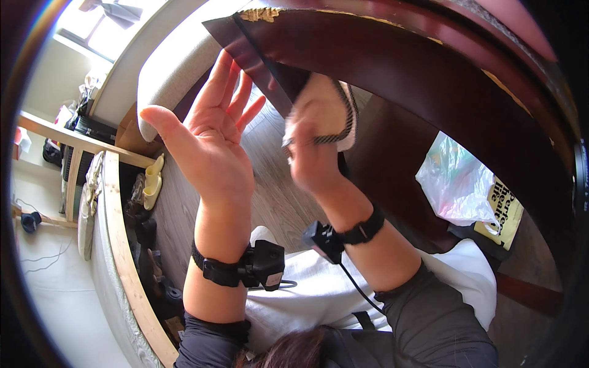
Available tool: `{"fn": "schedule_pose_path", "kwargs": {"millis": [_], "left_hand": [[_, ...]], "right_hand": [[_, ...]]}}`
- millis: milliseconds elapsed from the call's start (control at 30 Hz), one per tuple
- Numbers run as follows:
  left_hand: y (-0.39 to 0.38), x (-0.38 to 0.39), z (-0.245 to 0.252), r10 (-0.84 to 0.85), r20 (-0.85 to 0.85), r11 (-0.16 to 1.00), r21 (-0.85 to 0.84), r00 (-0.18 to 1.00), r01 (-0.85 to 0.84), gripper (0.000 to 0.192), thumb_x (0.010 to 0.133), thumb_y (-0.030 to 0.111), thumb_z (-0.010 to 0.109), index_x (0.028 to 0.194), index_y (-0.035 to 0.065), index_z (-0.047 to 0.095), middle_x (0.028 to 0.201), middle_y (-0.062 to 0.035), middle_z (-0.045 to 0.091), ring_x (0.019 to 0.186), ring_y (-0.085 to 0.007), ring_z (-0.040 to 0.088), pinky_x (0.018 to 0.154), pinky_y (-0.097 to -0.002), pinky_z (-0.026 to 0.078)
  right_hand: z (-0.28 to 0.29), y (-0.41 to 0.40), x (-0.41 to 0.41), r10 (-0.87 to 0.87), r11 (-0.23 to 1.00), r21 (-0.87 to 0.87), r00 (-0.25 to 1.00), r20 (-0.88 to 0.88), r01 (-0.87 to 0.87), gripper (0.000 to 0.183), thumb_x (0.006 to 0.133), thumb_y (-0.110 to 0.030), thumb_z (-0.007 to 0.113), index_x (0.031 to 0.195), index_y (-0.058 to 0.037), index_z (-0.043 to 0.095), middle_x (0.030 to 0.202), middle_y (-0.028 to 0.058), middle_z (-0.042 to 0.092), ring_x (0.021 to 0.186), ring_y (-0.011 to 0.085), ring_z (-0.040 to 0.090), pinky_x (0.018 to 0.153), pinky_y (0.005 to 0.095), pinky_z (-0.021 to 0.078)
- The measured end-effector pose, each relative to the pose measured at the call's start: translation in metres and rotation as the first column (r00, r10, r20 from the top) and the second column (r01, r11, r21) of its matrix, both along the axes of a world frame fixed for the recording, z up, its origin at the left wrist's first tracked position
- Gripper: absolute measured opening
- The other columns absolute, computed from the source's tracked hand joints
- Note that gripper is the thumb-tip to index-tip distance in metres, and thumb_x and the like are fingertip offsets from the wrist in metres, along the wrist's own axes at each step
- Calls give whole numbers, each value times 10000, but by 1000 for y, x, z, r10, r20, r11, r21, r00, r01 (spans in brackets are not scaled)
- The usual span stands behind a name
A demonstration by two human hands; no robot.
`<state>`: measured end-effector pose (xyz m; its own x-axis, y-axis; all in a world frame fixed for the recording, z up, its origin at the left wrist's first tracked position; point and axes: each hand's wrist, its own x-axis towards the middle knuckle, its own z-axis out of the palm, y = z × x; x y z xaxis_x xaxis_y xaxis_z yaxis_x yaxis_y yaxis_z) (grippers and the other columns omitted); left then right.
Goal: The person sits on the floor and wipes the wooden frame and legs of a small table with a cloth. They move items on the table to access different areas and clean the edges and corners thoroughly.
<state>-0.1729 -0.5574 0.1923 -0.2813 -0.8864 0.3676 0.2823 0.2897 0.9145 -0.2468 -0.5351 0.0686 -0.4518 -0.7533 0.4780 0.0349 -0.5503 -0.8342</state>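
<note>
My left hand [221, 133] is raised with its palm up and fingers spread, holding nothing. Its fingertips are at the corner of a dark reddish-brown wooden furniture panel [267, 69]; whether they touch it I cannot tell. Right of it, my right hand [313, 161], blurred, grips a pale cloth [322, 110] with a black-and-white striped edge. The cloth lies close to the panel's underside and hides part of my fingers. Each forearm wears a black strap with a small black device, the left one [267, 266] and the right one [324, 241].
A white plastic bag [455, 184] and a yellow printed bag [501, 216] sit at the right. A light padded edge [177, 69] lies beyond my left hand. At the left are a wooden bed frame [122, 248] and yellow slippers [153, 181] on the grey wood-look floor [271, 202].
</note>
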Motion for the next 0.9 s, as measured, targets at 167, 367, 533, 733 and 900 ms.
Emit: {"fn": "schedule_pose_path", "kwargs": {"millis": [167,367,533,733,900], "left_hand": [[1,-4,-3,-18,34,1000,-5,999,18,1016,740,789,36,1257,34,476,1263,-152,492,1186,-316,451,941,-451,372],[4,-8,-4,-17,16,1000,8,1000,17,1000,742,784,26,1257,60,485,1260,-145,496,1188,-311,449,949,-457,360],[9,-15,-3,-2,-11,1000,28,1000,2,1006,752,783,71,1255,8,468,1261,-163,488,1181,-305,456,938,-411,386],[7,-4,-4,-23,1,1000,5,1000,23,1001,759,781,99,1283,-8,423,1299,-163,449,1206,-307,425,944,-430,385],[8,-12,-5,-30,58,999,-35,998,32,987,761,777,85,1296,18,417,1331,-169,410,1235,-324,383,944,-458,373]], "right_hand": [[-140,-23,-1,-128,977,201,559,819,-72,646,911,-568,209,1240,-46,402,1102,73,502,957,165,488,866,289,373],[-157,-14,20,-290,940,325,736,612,101,569,928,-435,278,1283,3,350,1196,126,453,1073,234,439,958,337,300],[14,7,11,-207,949,209,966,-154,236,409,934,-230,382,1226,55,376,1181,261,440,1105,391,429,994,454,260],[18,-5,17,-322,928,-225,943,-81,297,399,916,-215,362,1204,56,408,1230,256,417,1147,403,399,1019,470,214],[-174,-19,36,-576,773,256,811,-97,580,540,942,-354,219,1272,57,335,1329,241,338,1282,349,258,1056,433,169]]}}
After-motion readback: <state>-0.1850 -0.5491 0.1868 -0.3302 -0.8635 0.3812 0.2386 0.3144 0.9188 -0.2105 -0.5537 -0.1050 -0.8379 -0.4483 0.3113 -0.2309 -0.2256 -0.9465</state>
